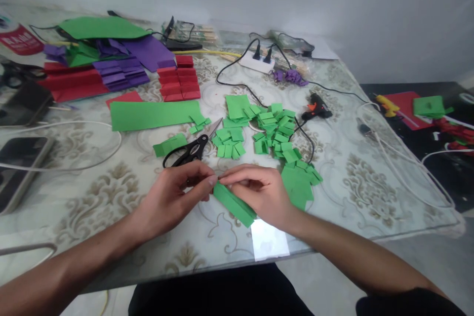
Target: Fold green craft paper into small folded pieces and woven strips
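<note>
Green paper strip [237, 206], lower centre of frame, upper end clamped in fingers of left hand [181, 195] and right hand [262, 190]; some fingertips hidden, exact grip hard to make out; phone [22, 152] cut off at left edge

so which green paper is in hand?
The narrow strip held by the left hand and right hand; the long green sheet and small cut pieces lie unheld.

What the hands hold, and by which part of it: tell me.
The left hand and right hand pinch a green paper strip by its far end; its near end is free.
</note>
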{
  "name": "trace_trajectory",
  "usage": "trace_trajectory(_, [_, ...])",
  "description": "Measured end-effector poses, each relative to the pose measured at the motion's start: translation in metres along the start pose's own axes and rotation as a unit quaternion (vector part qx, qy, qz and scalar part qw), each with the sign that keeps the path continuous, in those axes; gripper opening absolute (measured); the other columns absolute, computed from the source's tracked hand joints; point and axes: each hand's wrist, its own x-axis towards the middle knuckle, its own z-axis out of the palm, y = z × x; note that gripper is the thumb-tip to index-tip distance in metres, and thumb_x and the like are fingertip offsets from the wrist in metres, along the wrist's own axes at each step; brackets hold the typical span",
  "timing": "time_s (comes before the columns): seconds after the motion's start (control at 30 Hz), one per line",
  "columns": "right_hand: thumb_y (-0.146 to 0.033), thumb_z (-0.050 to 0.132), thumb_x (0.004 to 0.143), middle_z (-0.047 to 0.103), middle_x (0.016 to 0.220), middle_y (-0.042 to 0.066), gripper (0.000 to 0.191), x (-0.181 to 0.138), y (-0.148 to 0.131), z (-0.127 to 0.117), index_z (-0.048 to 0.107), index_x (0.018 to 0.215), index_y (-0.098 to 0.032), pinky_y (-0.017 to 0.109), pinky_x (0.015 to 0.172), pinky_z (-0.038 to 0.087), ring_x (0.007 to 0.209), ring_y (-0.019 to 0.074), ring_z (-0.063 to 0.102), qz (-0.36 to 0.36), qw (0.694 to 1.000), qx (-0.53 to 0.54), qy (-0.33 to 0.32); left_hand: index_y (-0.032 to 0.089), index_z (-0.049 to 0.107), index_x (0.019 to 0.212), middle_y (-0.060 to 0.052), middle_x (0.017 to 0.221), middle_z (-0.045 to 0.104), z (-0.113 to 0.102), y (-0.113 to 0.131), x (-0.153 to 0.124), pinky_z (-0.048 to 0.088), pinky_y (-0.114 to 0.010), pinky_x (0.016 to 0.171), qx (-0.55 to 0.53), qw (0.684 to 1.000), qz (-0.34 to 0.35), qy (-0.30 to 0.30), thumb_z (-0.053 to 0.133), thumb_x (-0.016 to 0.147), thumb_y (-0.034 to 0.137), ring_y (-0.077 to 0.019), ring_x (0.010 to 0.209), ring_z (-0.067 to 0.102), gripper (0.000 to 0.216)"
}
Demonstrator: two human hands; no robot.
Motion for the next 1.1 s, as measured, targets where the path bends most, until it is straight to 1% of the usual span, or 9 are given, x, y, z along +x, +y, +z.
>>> trace_trajectory(0.13, [-0.012,0.073,0.087,0.082,0.099,0.004,0.019,-0.001,0.0002,0.0002,0.085,0.09,-0.027,0.031,0.079,0.063,0.094,0.0193,0.078,-0.013,1.0,-0.009,0.001,0.02,0.07,0.089,0.002,0.074,0.068,-0.0007,-0.0045,0.001,0.049,-0.025,0.066,-0.006,1.0,0.005,-0.018,0.059,0.103,0.038,-0.0143,0.072,0.064,0.025])
trace_trajectory(0.23, [-0.018,0.076,0.088,0.081,0.093,0.003,0.012,-0.0005,-0.0018,0.0,0.083,0.094,-0.026,0.03,0.075,0.062,0.085,0.0173,0.076,0.036,0.999,0.022,0.009,0.021,0.07,0.089,0.003,0.074,0.068,-0.0003,-0.0071,0.001,0.049,-0.024,0.067,-0.001,1.0,0.009,-0.014,0.059,0.104,0.039,-0.0134,0.072,0.064,0.026])
trace_trajectory(0.37, [-0.027,0.076,0.09,0.081,0.095,0.004,0.011,0.0018,-0.005,-0.001,0.08,0.099,-0.023,0.033,0.084,0.061,0.091,0.0189,0.076,0.117,0.992,0.047,-0.016,0.02,0.069,0.087,0.002,0.073,0.067,0.0008,-0.0077,0.0008,0.047,-0.023,0.064,0.034,0.999,0.016,0.007,0.06,0.103,0.04,-0.0133,0.07,0.061,0.028])
trace_trajectory(0.4, [-0.029,0.076,0.09,0.08,0.094,0.004,0.011,0.0023,-0.0052,-0.001,0.079,0.098,-0.022,0.033,0.083,0.061,0.09,0.0189,0.076,0.131,0.99,0.047,-0.025,0.02,0.069,0.087,0.002,0.073,0.067,0.0012,-0.0077,0.001,0.047,-0.023,0.063,0.043,0.999,0.018,0.01,0.06,0.103,0.04,-0.0135,0.069,0.061,0.028])
trace_trajectory(0.47, [-0.035,0.079,0.088,0.079,0.087,0.003,0.016,0.0029,-0.0048,-0.0006,0.078,0.094,-0.021,0.03,0.071,0.059,0.079,0.0174,0.073,0.152,0.987,0.047,-0.035,0.02,0.07,0.087,0.002,0.074,0.068,0.0018,-0.0077,0.0013,0.046,-0.024,0.062,0.055,0.998,0.02,0.013,0.06,0.103,0.04,-0.0139,0.069,0.061,0.028])
trace_trajectory(0.57, [-0.044,0.083,0.085,0.075,0.076,0.002,0.025,0.0027,-0.0028,0.0003,0.077,0.09,-0.02,0.025,0.054,0.05,0.062,0.0142,0.065,0.176,0.982,0.043,-0.045,0.019,0.07,0.088,0.001,0.074,0.067,0.0017,-0.0075,0.0012,0.046,-0.024,0.062,0.063,0.998,0.017,0.01,0.059,0.103,0.041,-0.0142,0.07,0.06,0.028])
trace_trajectory(0.67, [-0.046,0.083,0.085,0.073,0.071,0.0,0.027,0.0023,-0.0004,0.0002,0.078,0.088,-0.02,0.024,0.049,0.044,0.057,0.0125,0.061,0.173,0.983,0.038,-0.044,0.019,0.069,0.087,0.002,0.074,0.066,0.0008,-0.0072,0.0005,0.045,-0.024,0.061,0.073,0.997,0.015,0.005,0.058,0.103,0.041,-0.014,0.069,0.059,0.029])
trace_trajectory(0.97, [-0.047,0.083,0.085,0.08,0.083,0.003,0.026,0.0011,0.0034,-0.0011,0.081,0.09,-0.022,0.029,0.062,0.056,0.07,0.0169,0.071,0.144,0.989,0.013,-0.038,0.019,0.067,0.087,0.001,0.075,0.064,-0.0004,-0.0052,0.0,0.045,-0.024,0.061,0.083,0.996,0.019,-0.007,0.056,0.103,0.039,-0.0144,0.069,0.058,0.028])
trace_trajectory(1.1, [-0.044,0.083,0.085,0.08,0.081,0.002,0.024,0.0005,0.0019,-0.0003,0.08,0.089,-0.021,0.029,0.064,0.057,0.07,0.0161,0.072,0.133,0.99,0.017,-0.039,0.019,0.067,0.088,0.0,0.078,0.066,-0.0017,-0.0034,-0.0003,0.046,-0.024,0.061,0.077,0.997,0.022,-0.02,0.056,0.103,0.039,-0.0152,0.072,0.06,0.027])
